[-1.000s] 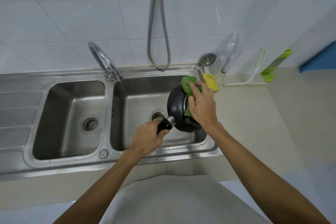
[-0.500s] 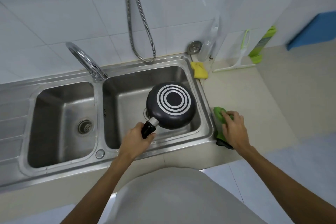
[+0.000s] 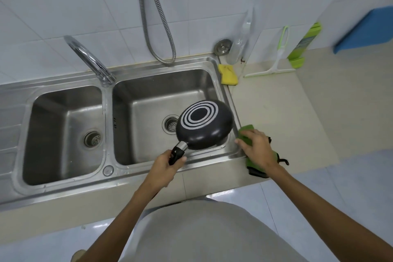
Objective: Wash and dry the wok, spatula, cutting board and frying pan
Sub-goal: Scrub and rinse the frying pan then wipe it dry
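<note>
Frying pan (image 3: 204, 125) (handle (image 3: 177, 154) nearward) | left hand (image 3: 164, 168) grips handle | right hand (image 3: 258, 150) flat on cloth (image 3: 246, 132)

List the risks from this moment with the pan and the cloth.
1. The left hand alone holds the frying pan by its handle, bottom up over the right basin. The grip may twist or slip, and the pan could drop against the steel.
2. The green cloth under the right hand lies near the counter's front edge, beside the sink rim. A careless pull might send it to the floor or into the basin.
</note>
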Tool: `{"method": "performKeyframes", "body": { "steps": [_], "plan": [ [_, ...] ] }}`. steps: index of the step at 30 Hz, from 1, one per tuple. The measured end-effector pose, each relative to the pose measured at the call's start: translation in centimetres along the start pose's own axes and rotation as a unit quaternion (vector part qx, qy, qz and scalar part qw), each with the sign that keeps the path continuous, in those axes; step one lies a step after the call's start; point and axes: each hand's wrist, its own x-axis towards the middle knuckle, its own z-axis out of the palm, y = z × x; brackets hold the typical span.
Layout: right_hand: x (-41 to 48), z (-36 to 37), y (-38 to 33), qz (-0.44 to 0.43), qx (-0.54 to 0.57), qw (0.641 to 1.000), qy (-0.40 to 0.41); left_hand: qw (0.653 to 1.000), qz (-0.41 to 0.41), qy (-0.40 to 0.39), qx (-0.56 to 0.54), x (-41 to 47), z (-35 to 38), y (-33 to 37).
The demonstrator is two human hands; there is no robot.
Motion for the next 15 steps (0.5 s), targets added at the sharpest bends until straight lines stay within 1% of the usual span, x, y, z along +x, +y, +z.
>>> {"method": "performKeyframes", "body": {
  "steps": [1,3,6,8,11,13,15],
  "plan": [
    [-0.1,0.2,-1.0,-0.002,0.041,0.999,-0.014,0.998,0.003,-0.019,-0.053,-0.5,0.6,0.4],
    [-0.4,0.7,-3.0,0.011,0.104,0.994,-0.032,0.991,0.011,-0.033,-0.127,-1.1,1.5,1.4],
    [-0.9,1.3,-5.8,0.03,0.202,0.979,-0.022,0.987,0.009,-0.026,-0.156,-1.3,1.8,3.5],
    [-1.3,1.5,-7.8,0.061,0.283,0.957,-0.019,0.983,-0.002,-0.02,-0.183,-1.5,1.8,4.9],
    [-2.2,2.2,-10.9,0.13,0.381,0.914,-0.048,0.971,-0.01,-0.001,-0.239,-1.8,2.0,6.7],
    [-3.2,2.9,-12.7,0.153,0.425,0.889,-0.072,0.964,-0.011,0.004,-0.267,-2.0,1.9,7.3],
    [-4.1,3.4,-13.9,0.158,0.462,0.869,-0.082,0.956,-0.013,-0.013,-0.291,-2.4,1.8,7.7]
  ]
}}
